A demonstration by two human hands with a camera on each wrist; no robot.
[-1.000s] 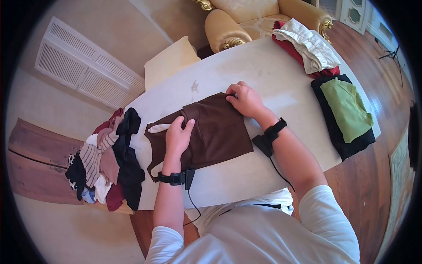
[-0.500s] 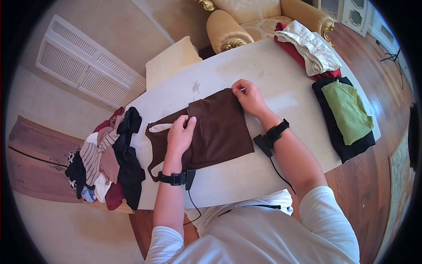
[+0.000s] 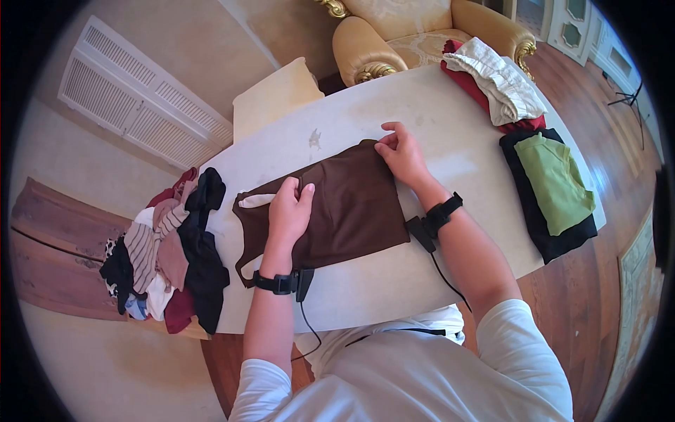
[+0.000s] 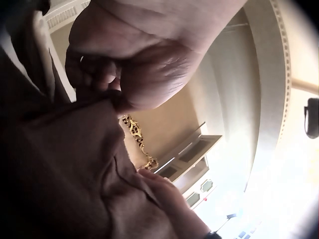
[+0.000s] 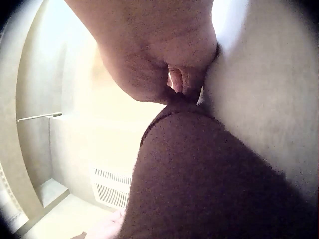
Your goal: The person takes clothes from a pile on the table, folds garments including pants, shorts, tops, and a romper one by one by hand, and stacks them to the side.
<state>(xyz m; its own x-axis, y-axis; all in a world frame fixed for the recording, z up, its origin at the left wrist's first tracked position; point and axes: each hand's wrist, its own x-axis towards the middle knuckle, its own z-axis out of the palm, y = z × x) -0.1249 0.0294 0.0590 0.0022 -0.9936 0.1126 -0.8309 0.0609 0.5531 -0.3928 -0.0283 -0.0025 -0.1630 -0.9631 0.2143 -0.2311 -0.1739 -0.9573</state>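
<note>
A brown sleeveless top (image 3: 355, 204) lies spread on the white table (image 3: 365, 295), its strap end toward the left. White lining or a label (image 3: 256, 200) shows near its neckline. My left hand (image 3: 290, 214) is over the middle of the top, and in the left wrist view its thumb and fingers pinch a raised fold of brown cloth (image 4: 70, 154). At the far right corner of the hem, my right hand (image 3: 404, 158) pinches the fabric between thumb and fingers. The right wrist view has that brown corner (image 5: 182, 107) drawn up at the fingertips.
A loose heap of mixed clothes (image 3: 169, 246) sits on the left. On the right are a green garment (image 3: 555, 183) on black folded cloth (image 3: 538, 218), and cream cloth (image 3: 496, 77) over red cloth (image 3: 453, 48). A gold armchair (image 3: 422, 35) stands beyond the table.
My right hand has moved a little away and to the right with the hem corner. The step along the top's far edge has evened out. My left hand has shifted slightly right.
</note>
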